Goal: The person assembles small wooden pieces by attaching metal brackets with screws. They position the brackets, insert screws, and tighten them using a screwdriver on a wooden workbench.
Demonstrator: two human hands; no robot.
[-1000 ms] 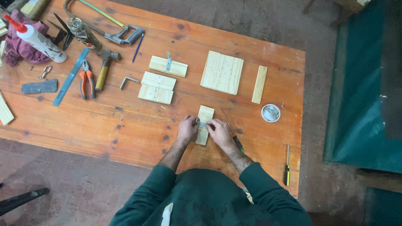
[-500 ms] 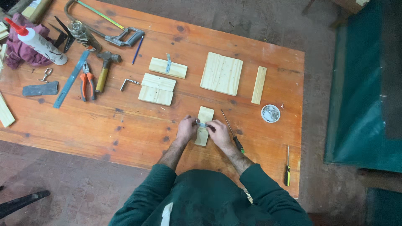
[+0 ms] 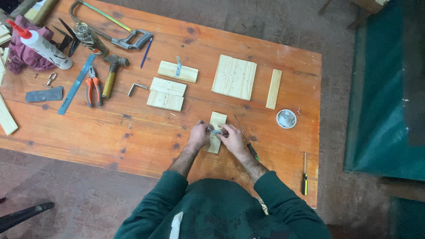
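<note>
A small pale wooden block (image 3: 217, 120) lies on the orange wooden table (image 3: 133, 128), near its front edge. My left hand (image 3: 198, 136) and my right hand (image 3: 232, 137) meet over the block's middle. Between their fingertips sits a small metal bracket (image 3: 215, 131), pressed against the wood. Both hands pinch it. A screwdriver with a dark handle (image 3: 246, 138) rests just right of my right hand.
Other wood pieces: a square board (image 3: 234, 77), a thin strip (image 3: 274, 88), a block with a bracket (image 3: 178, 71), a two-part block (image 3: 166, 94). A round tin of screws (image 3: 286, 118), a yellow-handled screwdriver (image 3: 304, 176), hammer (image 3: 111, 74), pliers (image 3: 93, 79), ruler (image 3: 76, 84), hacksaw (image 3: 113, 27), glue bottle (image 3: 40, 44).
My hands shifted only slightly on the bracket; the block and the tools around it stayed where they were.
</note>
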